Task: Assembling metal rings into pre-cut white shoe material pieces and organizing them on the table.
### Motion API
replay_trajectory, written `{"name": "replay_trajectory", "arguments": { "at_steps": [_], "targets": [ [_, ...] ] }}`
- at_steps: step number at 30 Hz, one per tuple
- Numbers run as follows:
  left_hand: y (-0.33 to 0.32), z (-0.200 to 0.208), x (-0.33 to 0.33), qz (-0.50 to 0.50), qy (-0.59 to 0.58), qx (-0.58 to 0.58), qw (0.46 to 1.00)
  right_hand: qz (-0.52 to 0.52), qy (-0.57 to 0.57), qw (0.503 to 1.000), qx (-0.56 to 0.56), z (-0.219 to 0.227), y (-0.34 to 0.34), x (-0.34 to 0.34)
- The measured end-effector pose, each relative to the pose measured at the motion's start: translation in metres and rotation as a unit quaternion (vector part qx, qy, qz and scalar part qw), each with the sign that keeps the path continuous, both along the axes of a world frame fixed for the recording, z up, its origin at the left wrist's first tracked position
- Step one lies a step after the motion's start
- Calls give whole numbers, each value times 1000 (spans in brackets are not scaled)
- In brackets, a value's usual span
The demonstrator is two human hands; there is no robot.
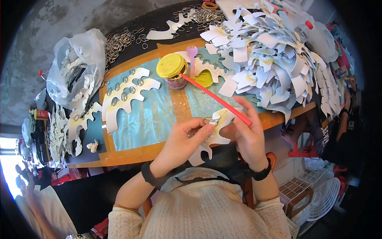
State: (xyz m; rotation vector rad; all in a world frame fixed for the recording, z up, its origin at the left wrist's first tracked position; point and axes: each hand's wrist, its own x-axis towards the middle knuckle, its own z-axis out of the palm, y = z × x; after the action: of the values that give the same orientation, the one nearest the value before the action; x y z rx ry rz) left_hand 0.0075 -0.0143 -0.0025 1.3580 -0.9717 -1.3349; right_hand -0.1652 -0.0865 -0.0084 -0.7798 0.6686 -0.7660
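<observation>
My left hand (pixel 187 137) pinches a white cut-out piece (pixel 221 136) with scalloped edges, thumb on top near a metal ring (pixel 207 119) and a folded tab. Beside the piece's right end is my right hand (pixel 251 139), its fingers apart and partly bent, the index stretched upward. A red stick (pixel 217 97) slants from a tub (pixel 177 82) with a yellow lid (pixel 171 65); its near end overlaps my right fingers. Whether it touches them I cannot tell. Yellow paste-like smears show on the white piece.
Finished-looking white pieces with rings (pixel 129 93) lie at left on the blue sheet (pixel 141 131). A large heap of white pieces (pixel 274 59) fills the right. Loose metal rings (pixel 119 44) lie at the back. A plastic bag (pixel 75 59) stands far left; a pink fork (pixel 192 53) is behind the tub.
</observation>
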Motion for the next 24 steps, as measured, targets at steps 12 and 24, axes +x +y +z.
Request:
{"name": "replay_trajectory", "arguments": {
  "at_steps": [12, 24],
  "targets": [
    [7, 15, -15, -27, -385, -184, 904, -103, 272, 554, -780, 5, 2, -3],
    [6, 11, -14, -47, -366, -189, 910, -30, 298, 482, -823, 14, -5, -7]
  ]
}}
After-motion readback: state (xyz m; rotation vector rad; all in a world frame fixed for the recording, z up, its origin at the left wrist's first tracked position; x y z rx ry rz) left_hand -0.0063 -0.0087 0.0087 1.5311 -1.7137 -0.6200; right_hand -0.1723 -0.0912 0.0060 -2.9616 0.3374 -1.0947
